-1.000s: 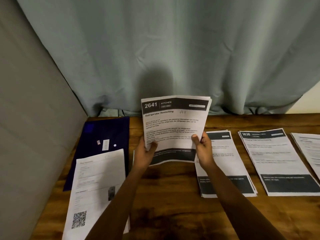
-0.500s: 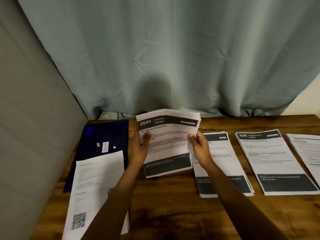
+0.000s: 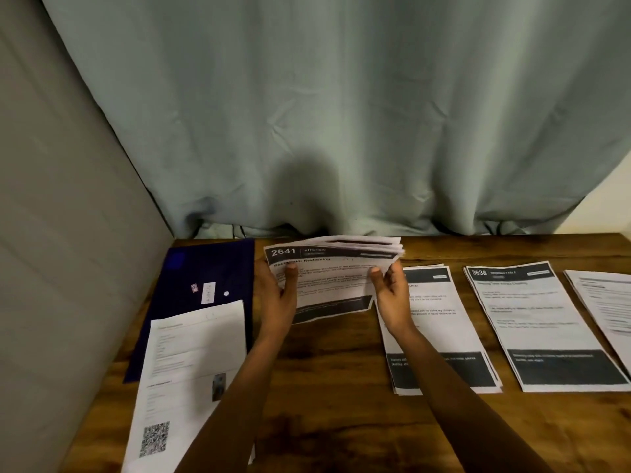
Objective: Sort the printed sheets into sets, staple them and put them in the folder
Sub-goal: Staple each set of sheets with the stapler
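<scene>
Head view: left hand (image 3: 273, 297) and right hand (image 3: 392, 298) each grip one side edge of the white printed-sheet stack headed 2641 (image 3: 327, 278). Thumbs lie on top and the other fingers (image 3: 397, 273) curl behind it. Far edges fan out, so I judge it is being squared into a set for stapling. The stack sits between my hands, low over the brown wooden desk (image 3: 341, 387) (contact unclear), just right of the dark blue flat folder (image 3: 211, 268).
</scene>
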